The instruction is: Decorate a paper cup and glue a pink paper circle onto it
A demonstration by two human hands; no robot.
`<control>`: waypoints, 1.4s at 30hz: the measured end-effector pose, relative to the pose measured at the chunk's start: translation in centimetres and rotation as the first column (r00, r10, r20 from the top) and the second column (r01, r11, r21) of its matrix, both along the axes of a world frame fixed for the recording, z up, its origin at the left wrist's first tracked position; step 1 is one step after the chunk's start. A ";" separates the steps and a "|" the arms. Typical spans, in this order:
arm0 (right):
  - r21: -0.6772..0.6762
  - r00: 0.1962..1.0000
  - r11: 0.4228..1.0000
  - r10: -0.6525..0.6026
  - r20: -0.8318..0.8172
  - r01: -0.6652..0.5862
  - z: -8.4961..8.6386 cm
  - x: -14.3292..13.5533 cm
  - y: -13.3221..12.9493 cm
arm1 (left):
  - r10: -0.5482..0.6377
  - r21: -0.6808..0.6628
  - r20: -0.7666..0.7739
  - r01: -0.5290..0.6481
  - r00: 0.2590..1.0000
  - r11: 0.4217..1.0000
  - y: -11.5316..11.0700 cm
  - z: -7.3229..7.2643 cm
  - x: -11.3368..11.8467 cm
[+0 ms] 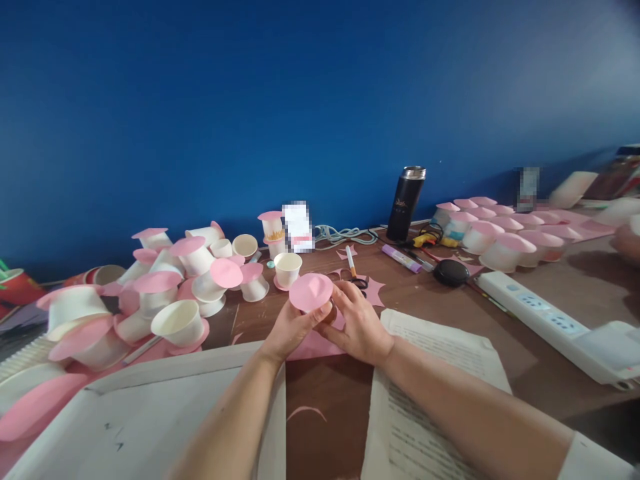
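Observation:
A cup topped with a round pink paper disc [310,292] is held between my two hands near the middle of the view. My left hand [290,330] grips it from the left, its thumb at the disc's lower edge. From the right, my right hand [357,322] closes on the same cup, fingers at the disc's right edge. The cup's body is mostly hidden by my fingers. Pink paper [317,346] lies beneath my hands. Just behind them is an upright white paper cup [288,270] on a pink disc.
Many cups with pink discs [156,287] crowd the left; rows of similar cups [505,243] stand right. A black bottle [406,205], a marker [401,259], a black round case [451,272] and a power strip [545,323] lie rightward. Printed paper [440,347] is under my right arm.

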State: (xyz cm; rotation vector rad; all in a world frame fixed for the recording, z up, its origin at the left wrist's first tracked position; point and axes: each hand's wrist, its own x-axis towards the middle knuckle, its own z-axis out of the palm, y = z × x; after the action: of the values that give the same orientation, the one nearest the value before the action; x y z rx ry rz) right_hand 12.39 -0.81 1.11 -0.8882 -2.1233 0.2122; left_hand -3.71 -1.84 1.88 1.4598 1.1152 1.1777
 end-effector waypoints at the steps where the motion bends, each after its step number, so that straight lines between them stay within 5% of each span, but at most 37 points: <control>1: -0.005 1.000 1.000 0.005 0.004 -0.005 -0.1 0.0 0.0 | -0.004 0.001 -0.002 0.004 1.000 1.000 0.0 0.0 0.0; 8: -0.079 0.992 0.997 -0.019 -0.125 0.009 -0.7 -0.1 0.2 | -0.026 -0.011 0.040 0.026 0.999 1.000 0.1 0.4 -0.2; 17: 0.064 0.998 0.997 -0.028 -0.056 0.031 1.1 0.1 -0.6 | -0.011 0.004 0.007 0.011 1.000 1.000 0.3 0.6 -0.4; 34: 0.043 1.000 0.999 0.014 -0.027 -0.013 0.5 -0.3 -0.7 | 0.038 0.027 0.108 -0.041 0.993 0.999 0.4 0.4 -0.3; 42: 0.054 0.998 0.997 -0.056 0.010 0.055 0.2 -0.1 -0.3 | 0.062 0.063 0.013 -0.063 0.998 0.996 0.5 0.3 -0.5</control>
State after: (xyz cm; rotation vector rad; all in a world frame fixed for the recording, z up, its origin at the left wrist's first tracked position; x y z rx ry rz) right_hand 12.29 -1.09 1.33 -0.9175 -2.1022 0.1211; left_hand -4.18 -1.32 2.14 1.4740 1.1320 1.2737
